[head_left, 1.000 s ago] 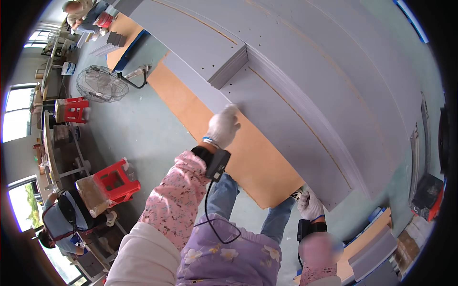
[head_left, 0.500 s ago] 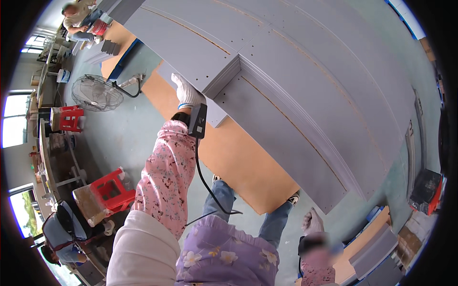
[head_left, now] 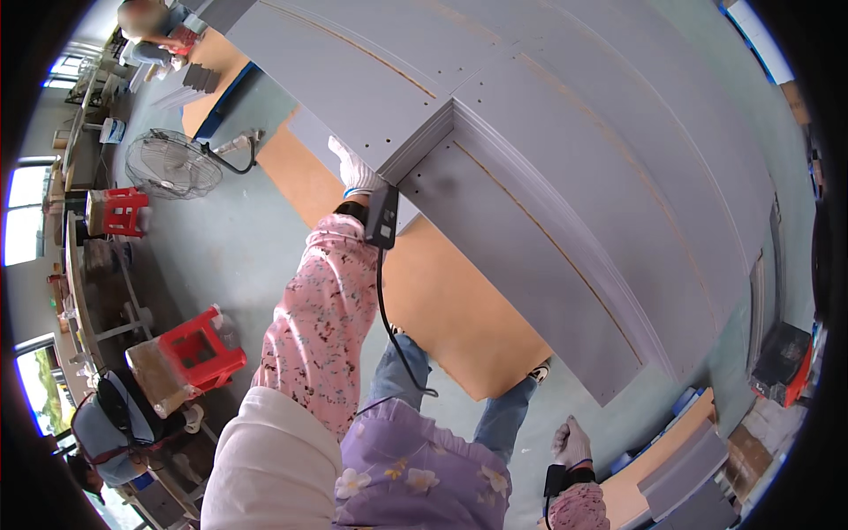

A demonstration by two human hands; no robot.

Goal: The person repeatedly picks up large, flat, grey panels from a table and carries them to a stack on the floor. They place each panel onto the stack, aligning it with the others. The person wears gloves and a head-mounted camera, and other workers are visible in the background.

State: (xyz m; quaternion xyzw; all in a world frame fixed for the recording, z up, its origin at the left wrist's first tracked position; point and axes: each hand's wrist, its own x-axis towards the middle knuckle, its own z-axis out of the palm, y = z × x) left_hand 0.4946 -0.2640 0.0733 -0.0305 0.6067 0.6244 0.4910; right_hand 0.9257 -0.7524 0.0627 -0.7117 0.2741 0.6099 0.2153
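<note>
Left hand (head_left: pixel 353 168) at the grey panels (head_left: pixel 574 185), right hand (head_left: pixel 571 442) off them
Your left's fingers look mostly together by the stepped edge, can't tell if they're gripping. Your right's loosely curled, nothing visible in it. Panels lie flat, grooved sides up, probably so those stay reachable. Tan board (head_left: pixel 459 309) pokes out underneath; greenish floor (head_left: pixel 265 230), fan (head_left: pixel 172 165) and red stool (head_left: pixel 203 349) to your left.

panel stack (head_left: pixel 618 141) ahead, over base board (head_left: pixel 459 309) jutting out on its near-left side | left hand (head_left: pixel 355 169) at stack's near-left edge | right hand (head_left: pixel 572 443) right of base board, apart from stack | fan (head_left: pixel 174 165) left of stack | stool (head_left: pixel 201 351) left of legs (head_left: pixel 505 411), beside seated co-worker (head_left: pixel 108 440) | second panel pile (head_left: pixel 678 461) lower right, on second board (head_left: pixel 629 491)
</note>
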